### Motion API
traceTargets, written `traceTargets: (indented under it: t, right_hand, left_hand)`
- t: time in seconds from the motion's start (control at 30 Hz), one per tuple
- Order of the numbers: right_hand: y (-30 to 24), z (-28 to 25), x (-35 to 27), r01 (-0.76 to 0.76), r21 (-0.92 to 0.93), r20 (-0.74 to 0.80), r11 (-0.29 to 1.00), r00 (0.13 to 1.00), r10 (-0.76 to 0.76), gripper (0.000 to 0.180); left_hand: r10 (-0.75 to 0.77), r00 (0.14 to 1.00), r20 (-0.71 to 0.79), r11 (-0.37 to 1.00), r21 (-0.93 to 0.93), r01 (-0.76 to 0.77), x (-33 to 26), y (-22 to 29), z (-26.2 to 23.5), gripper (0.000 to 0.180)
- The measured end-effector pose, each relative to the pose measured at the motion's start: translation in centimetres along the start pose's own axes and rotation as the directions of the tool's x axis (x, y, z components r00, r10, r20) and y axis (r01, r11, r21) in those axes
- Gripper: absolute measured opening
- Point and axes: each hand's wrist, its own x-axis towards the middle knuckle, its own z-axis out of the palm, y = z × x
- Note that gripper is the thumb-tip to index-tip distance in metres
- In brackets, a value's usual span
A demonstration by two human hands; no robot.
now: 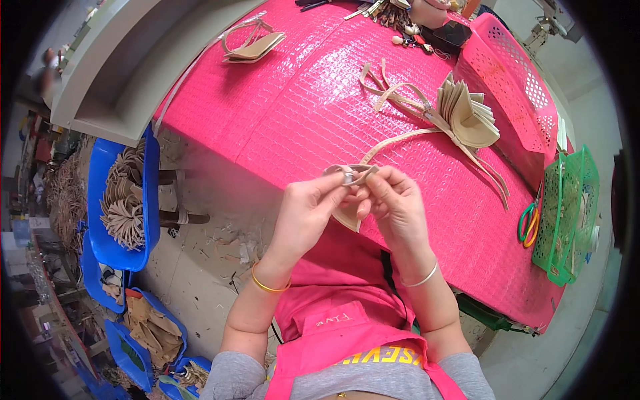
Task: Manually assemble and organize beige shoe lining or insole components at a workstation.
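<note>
My left hand (308,208) and my right hand (400,203) meet over the near edge of the pink table (293,120). Both pinch a beige buckled strap (361,175) with thumb and fingers. Its small silvery buckle (347,178) sits by my left fingertips. A wider beige panel (348,218) hangs below the hands, partly hidden by them. From the strap area a long thin strap (400,138) runs toward a fanned bundle of beige sandal pieces (471,120) at the right. Another beige sandal piece (255,49) lies alone at the far left.
At the right stand a pink perforated basket (510,87) and a green basket (568,213), with scissors (530,223) beside it. Blue bins (150,200) of beige parts line the left, below a grey shelf edge (87,123). Small items (410,33) crowd the far edge.
</note>
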Motion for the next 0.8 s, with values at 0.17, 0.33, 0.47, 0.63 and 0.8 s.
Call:
traceTargets:
  t: [0.17,0.33,0.47,0.63,0.8]
  right_hand:
    - [1.4,0.6,-0.4,-0.244,0.205,0.066,0.948,0.970,0.235,0.012]
    - [1.6,0.5,0.2,-0.309,0.243,0.051,0.920,0.951,0.306,0.017]
    - [1.2,0.2,0.8,-0.352,0.167,0.036,0.921,0.935,0.351,0.017]
    - [1.0,-0.4,1.6,-0.365,-0.014,0.156,0.931,0.919,0.362,0.021]
    - [1.3,0.6,1.4,-0.206,-0.223,0.057,0.953,0.973,0.224,0.018]
  left_hand:
    - [-0.039,0.977,-0.209,0.992,0.113,0.064,0.0,0.0,0.0,0.024]
    - [0.214,0.970,-0.111,0.901,0.407,-0.152,0.6,-2.0,-1.1,0.026]
    - [0.332,0.935,-0.123,0.802,0.559,-0.211,0.5,-1.9,-1.0,0.020]
    - [0.373,0.926,-0.049,0.740,0.618,-0.266,0.1,-1.8,-1.2,0.022]
    - [0.099,0.954,-0.282,0.941,0.337,0.002,-0.2,-1.3,-0.9,0.022]
